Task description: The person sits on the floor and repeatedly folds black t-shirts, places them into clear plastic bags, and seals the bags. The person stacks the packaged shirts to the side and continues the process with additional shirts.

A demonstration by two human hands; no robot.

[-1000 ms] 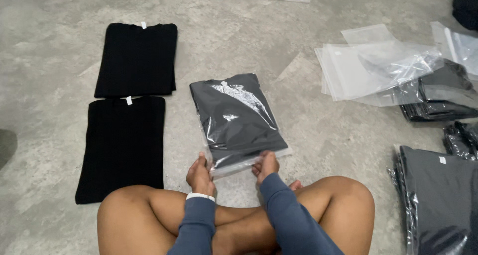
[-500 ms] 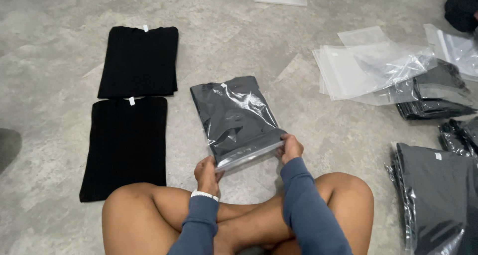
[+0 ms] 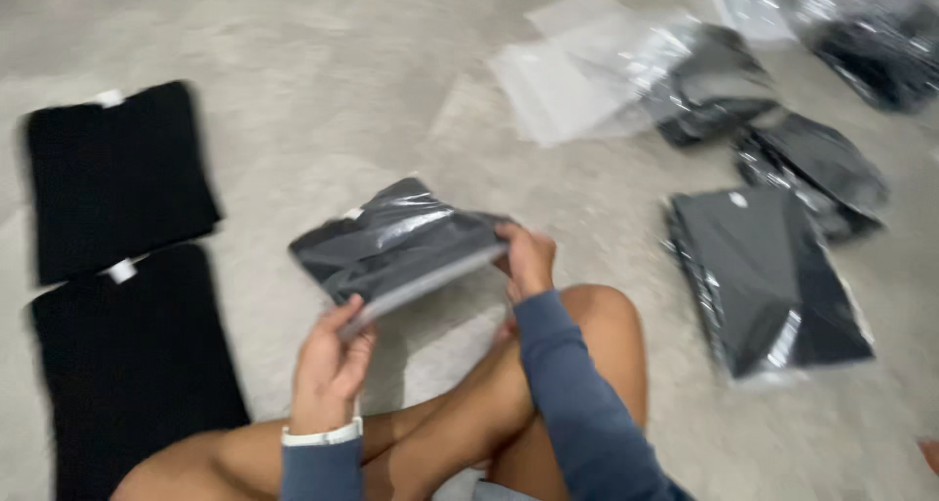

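1. While lifted off the floor (image 3: pixel 323 90), the bagged black garment (image 3: pixel 396 247) is clamped at its near edge by the left hand (image 3: pixel 328 369) and right hand (image 3: pixel 528 258), fingers closed on it.
2. Left: two flat black garments (image 3: pixel 117 183), each with a small white label.
3. Right: stacked bagged garments (image 3: pixel 768 276); beyond them, empty clear bags (image 3: pixel 577 80).

The whole picture was blurry. The lower black shirt (image 3: pixel 132 374) ran off the bottom left edge. The bags (image 3: pixel 861 41) at the top right were cut off and too smeared to count. The left hand (image 3: pixel 328 369) hid one corner of the bagged shirt (image 3: pixel 396 247).
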